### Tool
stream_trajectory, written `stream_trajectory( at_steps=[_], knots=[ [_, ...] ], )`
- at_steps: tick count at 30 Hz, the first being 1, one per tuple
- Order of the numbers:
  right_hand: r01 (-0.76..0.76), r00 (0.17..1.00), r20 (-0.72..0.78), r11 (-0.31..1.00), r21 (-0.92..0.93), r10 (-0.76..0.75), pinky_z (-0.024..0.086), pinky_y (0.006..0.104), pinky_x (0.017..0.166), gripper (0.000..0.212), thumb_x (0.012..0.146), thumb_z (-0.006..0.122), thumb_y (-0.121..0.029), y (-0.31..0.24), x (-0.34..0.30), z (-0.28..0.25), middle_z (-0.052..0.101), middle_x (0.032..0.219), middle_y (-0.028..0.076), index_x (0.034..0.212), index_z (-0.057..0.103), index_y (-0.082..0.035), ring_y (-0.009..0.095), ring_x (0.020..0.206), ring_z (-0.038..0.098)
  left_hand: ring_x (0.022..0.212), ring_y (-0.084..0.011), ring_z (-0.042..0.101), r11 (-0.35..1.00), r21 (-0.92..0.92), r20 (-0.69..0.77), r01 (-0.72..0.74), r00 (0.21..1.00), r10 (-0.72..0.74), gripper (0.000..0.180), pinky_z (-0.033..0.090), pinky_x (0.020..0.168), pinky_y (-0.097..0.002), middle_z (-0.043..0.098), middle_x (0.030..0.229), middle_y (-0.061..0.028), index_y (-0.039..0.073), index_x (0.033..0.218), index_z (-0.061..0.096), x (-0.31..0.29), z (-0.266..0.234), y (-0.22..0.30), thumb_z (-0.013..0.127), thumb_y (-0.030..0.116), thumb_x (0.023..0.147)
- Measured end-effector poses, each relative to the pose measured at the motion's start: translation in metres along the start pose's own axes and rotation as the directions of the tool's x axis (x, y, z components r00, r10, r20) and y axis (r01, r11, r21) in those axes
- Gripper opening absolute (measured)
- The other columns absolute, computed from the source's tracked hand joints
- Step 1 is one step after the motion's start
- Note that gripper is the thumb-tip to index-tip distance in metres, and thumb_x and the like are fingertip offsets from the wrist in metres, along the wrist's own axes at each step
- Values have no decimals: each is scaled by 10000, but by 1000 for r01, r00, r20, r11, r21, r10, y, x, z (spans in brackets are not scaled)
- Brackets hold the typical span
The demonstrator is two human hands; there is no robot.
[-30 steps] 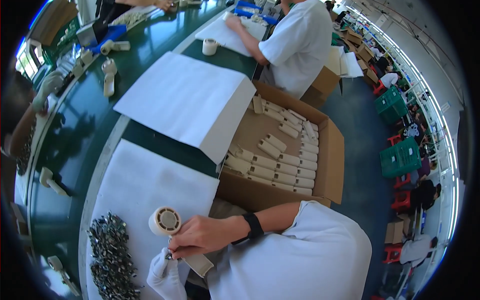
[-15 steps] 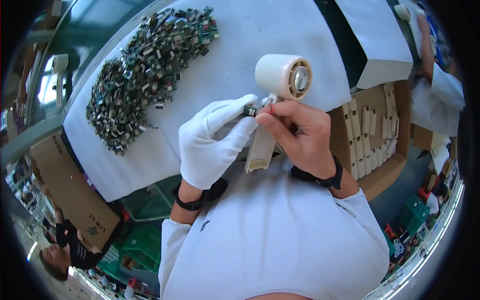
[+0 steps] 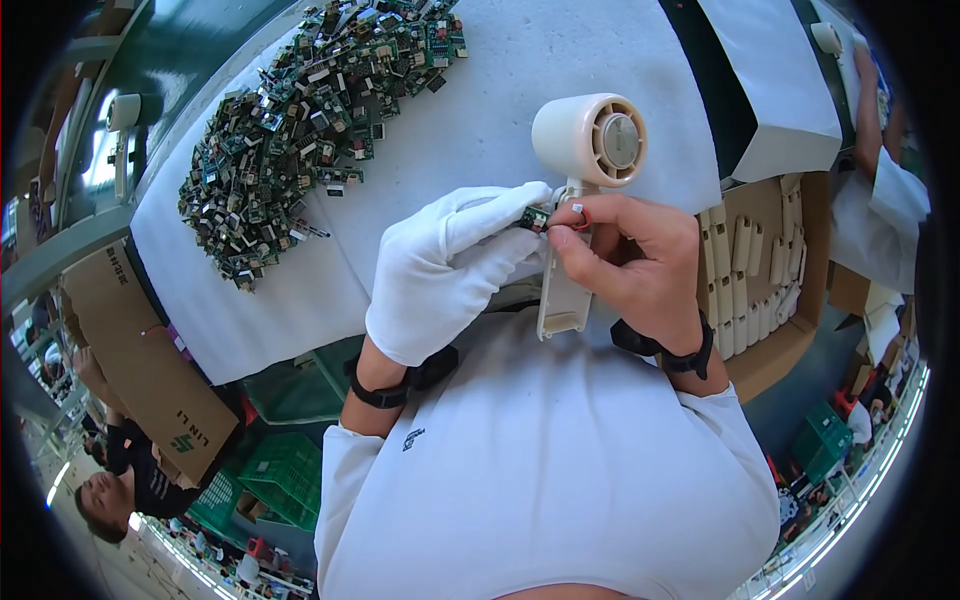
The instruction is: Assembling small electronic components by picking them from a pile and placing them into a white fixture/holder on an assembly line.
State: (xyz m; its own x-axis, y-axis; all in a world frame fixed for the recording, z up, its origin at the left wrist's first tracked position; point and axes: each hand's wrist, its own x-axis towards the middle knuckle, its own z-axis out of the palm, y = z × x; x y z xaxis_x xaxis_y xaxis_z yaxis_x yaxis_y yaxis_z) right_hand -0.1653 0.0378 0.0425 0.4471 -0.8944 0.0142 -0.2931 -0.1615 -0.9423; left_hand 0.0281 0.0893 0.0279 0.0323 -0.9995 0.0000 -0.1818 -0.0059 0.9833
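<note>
A cream handheld fan (image 3: pixel 572 138) is upright in front of me, its round slotted head at the top and its handle (image 3: pixel 566 298) opened like a shallow trough below. My left hand (image 3: pixel 440 265), in a white glove, pinches a small green circuit board (image 3: pixel 536 219) between thumb and forefinger beside the fan's neck. Bare, my right hand (image 3: pixel 645 255) is closed in a pinch by that board's edge, with thin red wire (image 3: pixel 586 218) at its fingertips. The fingers partly hide the wire's end and where it meets the board.
A large heap of circuit boards (image 3: pixel 300 140) covers the left of the white-topped table (image 3: pixel 540 50). To the right, a carton (image 3: pixel 812 290) holds rows of cream handle shells (image 3: pixel 742 245). Someone at lower left is by a brown carton (image 3: pixel 150 360); green crates (image 3: pixel 280 480) stand below.
The fan and both my hands have shifted slightly right in view, and the fan head has turned a little. The board and wire remain pinched close together.
</note>
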Motion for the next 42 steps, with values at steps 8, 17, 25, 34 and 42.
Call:
stream_trajectory(
  at_steps=[8, 17, 25, 34, 42],
  knots=[
    [10, 999, 35, 1000, 17, -10, 333, 185, 466, 135, 826, 800, -42, 4, 2, -8, 559, 567, -18, 947, 749, -10, 7, 491, 442, 931, -180, 701, 929, -304, 158, 213, 972, -172, 314, 588, 805, -299, 695, 1123, -122, 1, 1222, 695, 1, -7, 8, 686, -27, 909],
    [96, 989, 109, 994, 44, -100, 319, 190, 475, 153, 806, 812, -8, 14, 8, -13, 545, 571, -31, 940, 737, -3, 5, 502, 409, 896, -187, 710, 903, -320, 205, 285, 952, -228, 306, 596, 787, -302, 702, 1063, -114, -4, 1201, 704, 3, -8, 10, 696, -36, 897],
    [117, 984, 132, 993, 36, -120, 294, 201, 464, 160, 802, 817, -13, 17, 16, -14, 503, 552, -41, 940, 737, -6, 10, 496, 384, 881, -133, 694, 889, -329, 176, 318, 946, -273, 316, 583, 793, -270, 711, 1038, -72, 19, 1188, 718, 4, -5, 10, 712, -42, 878],
    [91, 993, 80, 996, -4, -90, 295, 219, 457, 151, 834, 798, -59, 16, 17, -10, 465, 527, -21, 977, 753, -40, 22, 467, 378, 912, -169, 685, 990, -90, 78, 106, 992, -99, 306, 602, 762, -302, 694, 1061, -112, 4, 1197, 707, 1, -2, 4, 687, -54, 897],
    [39, 999, -13, 996, 79, -38, 269, 194, 449, 142, 840, 792, -62, 5, 15, -11, 593, 616, -27, 972, 754, -27, -5, 503, 423, 932, -160, 672, 992, -99, -7, 83, 996, -84, 331, 587, 774, -292, 686, 1098, -112, -4, 1219, 693, -1, 4, 3, 687, -57, 893]
  ],
)
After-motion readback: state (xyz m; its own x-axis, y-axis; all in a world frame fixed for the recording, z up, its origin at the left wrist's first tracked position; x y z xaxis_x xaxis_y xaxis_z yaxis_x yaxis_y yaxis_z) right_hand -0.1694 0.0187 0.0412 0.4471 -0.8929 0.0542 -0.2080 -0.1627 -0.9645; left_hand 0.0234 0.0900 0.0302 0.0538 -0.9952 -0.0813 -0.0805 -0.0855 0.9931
